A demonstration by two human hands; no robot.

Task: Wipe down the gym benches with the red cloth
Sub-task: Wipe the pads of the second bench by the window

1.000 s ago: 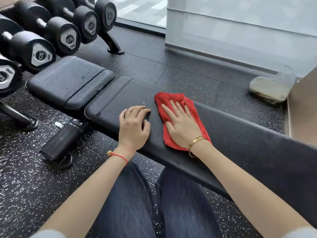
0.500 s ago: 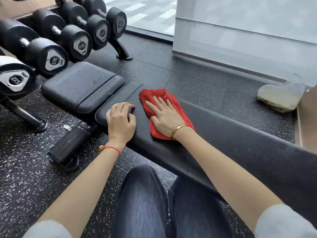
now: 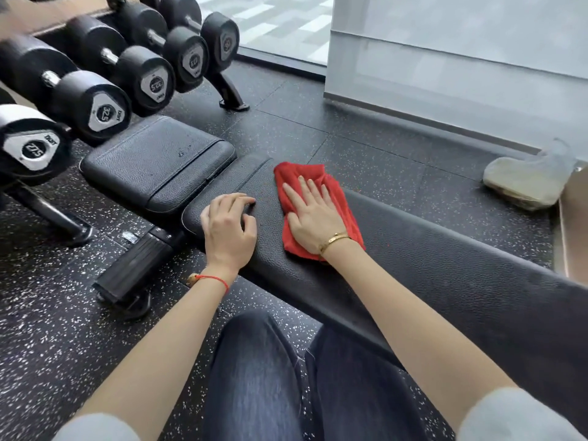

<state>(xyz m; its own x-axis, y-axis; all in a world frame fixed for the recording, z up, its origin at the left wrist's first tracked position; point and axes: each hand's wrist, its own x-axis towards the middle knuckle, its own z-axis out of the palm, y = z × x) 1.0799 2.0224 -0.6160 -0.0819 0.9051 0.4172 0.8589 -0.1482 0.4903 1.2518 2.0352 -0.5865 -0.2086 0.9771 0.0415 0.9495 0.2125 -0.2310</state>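
Bench (image 3: 429,249) runs across frame left to right, one bench in view with two pads: long back pad under both hands, separate seat pad (image 3: 152,163) just past its left end, narrow gap between them. Dumbbell rack (image 3: 229,93) sits behind the seat pad, five dumbbells (image 3: 95,106) in view at least partly, probably why the person works from the near side, knees tucked against the bench edge. One pale bag or bundle (image 3: 525,183) on the floor far right, can't tell what it is.

Red cloth (image 3: 318,211) lies flat on the back pad near its left end, far corner reaching the pad's far edge. Right hand (image 3: 315,218) presses on top of it, fingers straight and spread, palm down, likely for even pressure while wiping. Left hand (image 3: 229,227) rests on bare pad just left of the cloth, fingers loosely curled, holding nothing, looks like a brace.

Judgement: wiping is mid-way, seat pad not yet reached, small specks visible on it
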